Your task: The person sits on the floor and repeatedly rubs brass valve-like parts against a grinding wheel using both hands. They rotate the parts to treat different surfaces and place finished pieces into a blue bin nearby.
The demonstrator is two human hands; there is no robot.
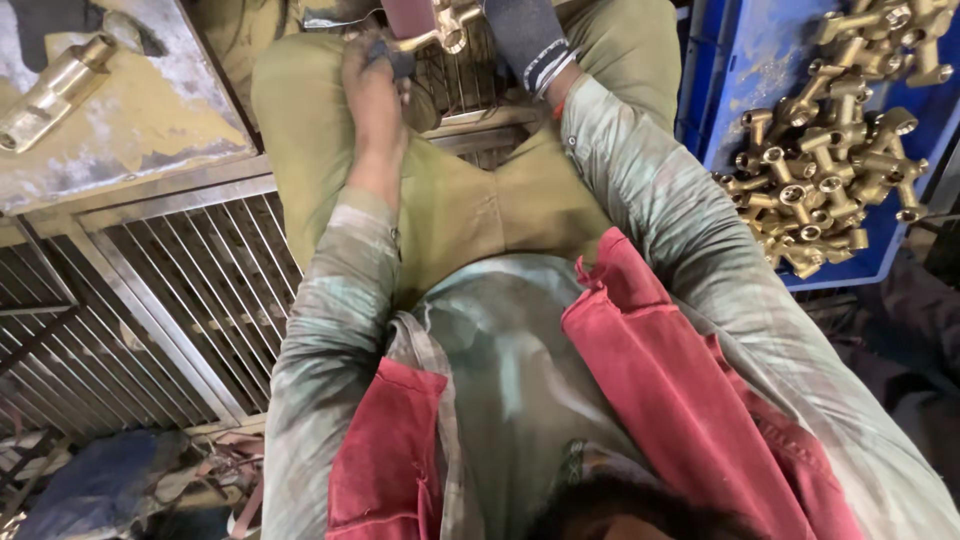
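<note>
Person's sitting with knees apart, olive trousers, red vest over a faded shirt, both arms stretched forward toward the top edge of the view. Left hand [372, 85] is bare and clamped around a brass fitting [440, 30], thumb and fingers wrapped near one end with a bit of dark cloth under the grip. Right hand [525, 40] is in a dark glove with striped cuff, up against the same fitting from the other side, but it's cut off by the frame so I can't tell if it's gripping or just pressing. The fitting sits right up by something reddish-brown [410, 12] at the top edge, touching or nearly, hard to say.

Off to the person's right there's a blue crate [745, 60] piled with more brass fittings [835, 170], T-shaped ones all tangled together. On the left, a grimy metal plate [130, 130] has one brass cylinder piece [55, 90] lying on it at a tilt. Below that, a metal grille [170, 300] runs under the legs, and some blue cloth [100, 485] lies down by the floor.
</note>
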